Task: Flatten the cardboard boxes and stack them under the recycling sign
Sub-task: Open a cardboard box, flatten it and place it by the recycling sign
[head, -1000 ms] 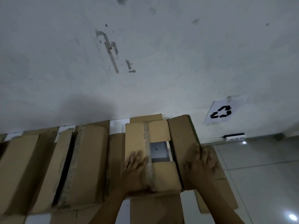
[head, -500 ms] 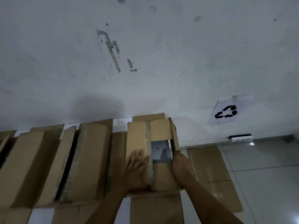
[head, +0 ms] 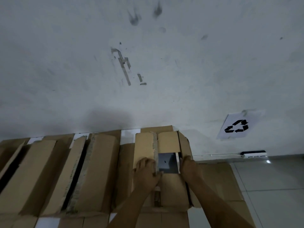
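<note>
Your left hand (head: 145, 171) lies flat, fingers straight and spread, pressing on the left top flap of the cardboard box (head: 171, 186) in front of you, fingertips at the edge of the taped seam. Your right hand (head: 188, 168) sits at the box's right edge, just beside the raised right flap (head: 184, 143); the fingers wrap over that edge out of view, so you cannot tell for sure how tightly this grip closes. Between your two hands the top gapes, showing a dark opening (head: 167, 162).

Right of your right hand, a flattened sheet of cardboard (head: 218, 180) lies on the tiled floor (head: 271, 178). Left of your left hand, a row of other boxes (head: 97, 171) lines the wall, their flaps partly open.

Beyond your right hand and up the wall (head: 148, 63), the recycling sign (head: 236, 126) hangs on a white sheet, with a power strip (head: 253, 154) at the wall's foot below it. Farther up, above your left hand, tape remnants (head: 123, 65) mark the wall.
</note>
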